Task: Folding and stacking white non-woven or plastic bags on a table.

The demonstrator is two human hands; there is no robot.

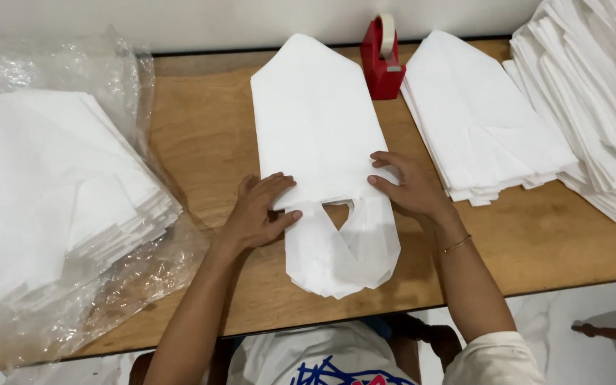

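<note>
A white bag (322, 157) lay flat in the middle of the wooden worktop (208, 135), its long axis running away from the person. Its handle loops lay at the near end, while its tapered end pointed toward the red tape dispenser (382, 60) by the wall.

Nearest, the left hand (259, 212) pressed flat on the bag's left edge where the handles begin, fingers spread and thumb out along the fold, its grip closed on nothing. The right hand (408, 187) rested on the opposite edge, fingers curled lightly over the paper-like material, likewise flat rather than pinching.

Left of the dispenser, well apart, a stack of white bags (58, 185) sat on crinkled clear plastic wrap (108, 71). Right of the dispenser lay a second stack (479, 121), and beyond it a taller heap (593, 93).
</note>
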